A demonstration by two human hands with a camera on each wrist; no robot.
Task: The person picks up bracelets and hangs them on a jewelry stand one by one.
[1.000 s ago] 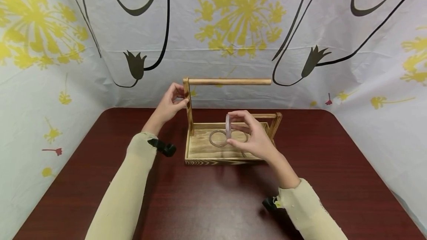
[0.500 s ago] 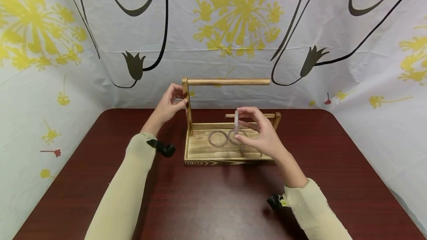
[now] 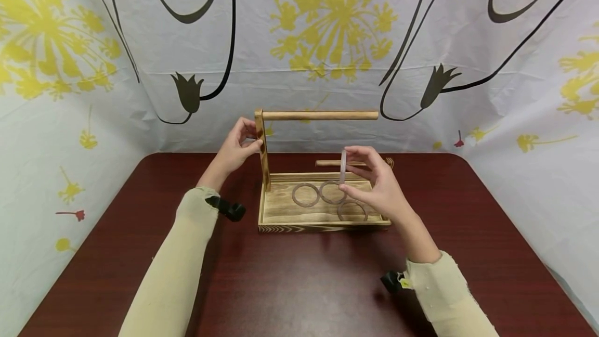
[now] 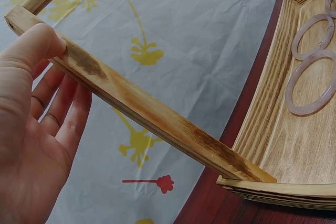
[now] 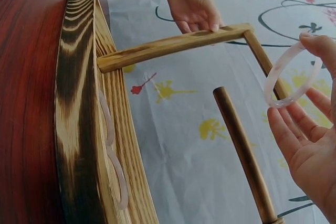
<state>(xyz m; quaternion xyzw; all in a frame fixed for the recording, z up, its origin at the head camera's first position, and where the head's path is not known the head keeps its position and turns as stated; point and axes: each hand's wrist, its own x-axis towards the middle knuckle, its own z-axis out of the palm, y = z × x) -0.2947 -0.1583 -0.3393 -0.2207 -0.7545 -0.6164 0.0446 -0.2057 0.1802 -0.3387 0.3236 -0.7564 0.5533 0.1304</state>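
My right hand point(image 3: 381, 186) pinches a pale, translucent bangle point(image 3: 343, 166) between thumb and fingertips, upright and edge-on in the head view. The right wrist view shows this bangle point(image 5: 272, 85) apart from the lower wooden rod point(image 5: 244, 156). With thumb in front and fingers behind, my left hand point(image 3: 234, 150) grips the tall wooden post point(image 3: 263, 157) of a stand. From that post's top an upper rod point(image 3: 323, 115) extends rightward to a free end. Below, in the stand's wooden tray point(image 3: 304, 228), lie a left bangle point(image 3: 294, 195), a middle bangle point(image 3: 330, 182) and a front bangle point(image 3: 339, 213).
The stand rests on a dark red-brown table point(image 3: 290, 285). A patterned sheet point(image 3: 290, 25) hangs behind and at both sides. Short post point(image 3: 390, 163) at the tray's right is mostly hidden by my right hand. A black wrist device point(image 3: 226, 208) sits at my left cuff.
My right hand has moved rightward with its bangle, from over the tray's middle to its right part, uncovering more of the bangles below. The left hand keeps its hold on the post.
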